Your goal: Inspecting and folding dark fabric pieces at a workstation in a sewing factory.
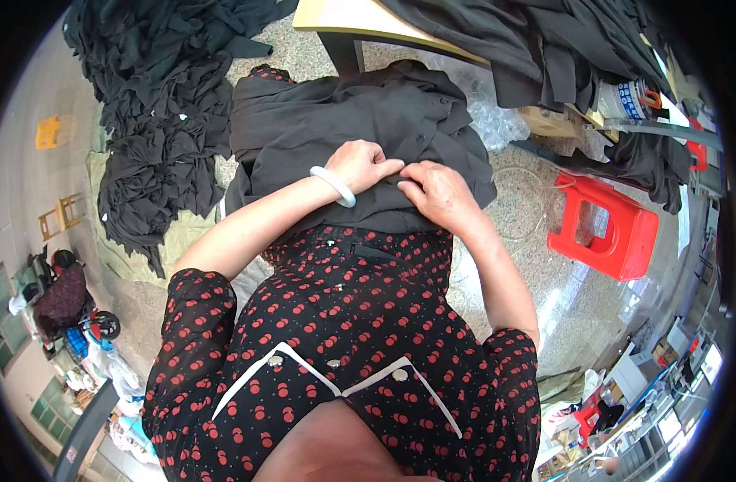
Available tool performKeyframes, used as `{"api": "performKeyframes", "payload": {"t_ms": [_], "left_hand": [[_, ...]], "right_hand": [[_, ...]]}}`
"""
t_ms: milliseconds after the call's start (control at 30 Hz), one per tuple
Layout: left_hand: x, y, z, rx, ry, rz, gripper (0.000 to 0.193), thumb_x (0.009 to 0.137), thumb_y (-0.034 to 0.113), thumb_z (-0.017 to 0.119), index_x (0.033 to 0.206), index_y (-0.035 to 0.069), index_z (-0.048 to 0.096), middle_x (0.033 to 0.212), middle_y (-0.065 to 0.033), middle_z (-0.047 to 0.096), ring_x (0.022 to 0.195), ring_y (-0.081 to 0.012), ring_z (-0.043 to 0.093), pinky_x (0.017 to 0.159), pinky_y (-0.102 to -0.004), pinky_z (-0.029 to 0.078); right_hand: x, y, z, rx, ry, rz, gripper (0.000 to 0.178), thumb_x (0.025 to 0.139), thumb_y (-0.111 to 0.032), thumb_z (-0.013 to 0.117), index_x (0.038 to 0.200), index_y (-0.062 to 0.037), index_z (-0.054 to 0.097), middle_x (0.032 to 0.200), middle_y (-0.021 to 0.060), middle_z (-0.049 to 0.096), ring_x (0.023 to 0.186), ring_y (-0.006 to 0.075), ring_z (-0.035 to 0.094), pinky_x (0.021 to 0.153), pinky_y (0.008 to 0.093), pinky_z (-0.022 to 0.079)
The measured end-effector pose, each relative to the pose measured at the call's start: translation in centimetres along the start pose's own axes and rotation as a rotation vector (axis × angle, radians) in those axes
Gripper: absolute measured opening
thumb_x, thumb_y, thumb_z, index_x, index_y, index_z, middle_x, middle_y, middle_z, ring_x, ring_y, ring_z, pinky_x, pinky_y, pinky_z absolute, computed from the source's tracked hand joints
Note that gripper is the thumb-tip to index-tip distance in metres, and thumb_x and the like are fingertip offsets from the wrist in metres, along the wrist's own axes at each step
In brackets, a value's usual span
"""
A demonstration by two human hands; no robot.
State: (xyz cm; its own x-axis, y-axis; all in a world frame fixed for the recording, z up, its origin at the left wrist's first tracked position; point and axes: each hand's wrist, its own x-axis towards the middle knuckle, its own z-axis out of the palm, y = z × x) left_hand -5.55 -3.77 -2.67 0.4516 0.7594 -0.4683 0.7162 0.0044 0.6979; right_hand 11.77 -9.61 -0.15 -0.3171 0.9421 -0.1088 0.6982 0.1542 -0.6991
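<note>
Black garment (336,120) on lap, left hand (362,165), right hand (438,190) pinching

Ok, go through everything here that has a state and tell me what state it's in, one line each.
Left hand: fingers pinched on the dark garment.
Right hand: fingers pinched on the same cloth.
Dark garment: crumpled, spread over the lap.
Red stool: upright on the floor, unoccupied.
Pile of black cloth: heaped loosely on the floor.

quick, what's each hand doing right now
Left hand: closed, fingers pinching the dark garment on the lap.
Right hand: closed, fingertips pinching the same garment beside the left.
</note>
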Motion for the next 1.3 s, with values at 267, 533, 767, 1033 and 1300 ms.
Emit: {"api": "performKeyframes", "payload": {"t_ms": [267, 533, 767, 1033, 1300], "left_hand": [[1.3, -0.5, 1.8, 0.054, 0.105, 0.190, 0.016, 0.064, 0.024, 0.063, 0.068, 0.008, 0.064, 0.072, -0.0158, 0.061, 0.071, -0.0315, 0.060, 0.067, -0.0385, 0.048], [1.2, -0.1, 1.8, -0.022, 0.173, 0.177, 0.012, 0.068, 0.020, 0.059, 0.070, 0.008, 0.061, 0.071, -0.0142, 0.061, 0.072, -0.0324, 0.060, 0.066, -0.0407, 0.047], [1.9, -0.1, 2.2, 0.021, 0.080, 0.099, 0.022, 0.063, 0.027, 0.070, 0.071, 0.007, 0.065, 0.075, -0.0143, 0.063, 0.076, -0.0307, 0.060, 0.071, -0.0384, 0.047], [0.6, 0.2, 2.8, -0.061, 0.217, 0.191, 0.015, 0.068, 0.018, 0.058, 0.071, 0.003, 0.055, 0.071, -0.0158, 0.059, 0.070, -0.0330, 0.058, 0.065, -0.0397, 0.046], [0.5, -1.0, 3.3, -0.233, 0.203, 0.198, 0.017, 0.069, 0.016, 0.059, 0.077, 0.002, 0.052, 0.073, -0.0157, 0.059, 0.071, -0.0322, 0.058, 0.065, -0.0391, 0.046]], "right_hand": [[0.6, 0.3, -0.3, -0.029, -0.043, -0.062, 0.013, 0.073, -0.015, 0.053, 0.073, -0.0034, 0.059, 0.070, 0.0177, 0.056, 0.069, 0.0347, 0.057, 0.065, 0.0439, 0.046], [1.7, 0.8, 0.0, -0.138, -0.051, -0.074, 0.010, 0.070, -0.004, 0.046, 0.072, 0.0006, 0.054, 0.073, 0.0214, 0.057, 0.073, 0.0378, 0.056, 0.068, 0.0452, 0.045], [0.9, 0.6, 0.3, -0.082, -0.048, -0.068, 0.008, 0.071, -0.003, 0.048, 0.076, 0.0013, 0.053, 0.075, 0.0225, 0.056, 0.075, 0.0392, 0.055, 0.068, 0.0454, 0.045], [0.3, 0.2, -0.1, -0.130, -0.004, -0.037, 0.011, 0.072, -0.004, 0.051, 0.081, -0.0004, 0.057, 0.078, 0.0183, 0.059, 0.075, 0.0355, 0.057, 0.068, 0.0414, 0.046], [1.0, 0.7, 1.4, -0.001, 0.128, -0.073, 0.010, 0.072, -0.004, 0.051, 0.080, -0.0009, 0.056, 0.079, 0.0164, 0.059, 0.075, 0.0334, 0.057, 0.068, 0.0407, 0.046]]}}
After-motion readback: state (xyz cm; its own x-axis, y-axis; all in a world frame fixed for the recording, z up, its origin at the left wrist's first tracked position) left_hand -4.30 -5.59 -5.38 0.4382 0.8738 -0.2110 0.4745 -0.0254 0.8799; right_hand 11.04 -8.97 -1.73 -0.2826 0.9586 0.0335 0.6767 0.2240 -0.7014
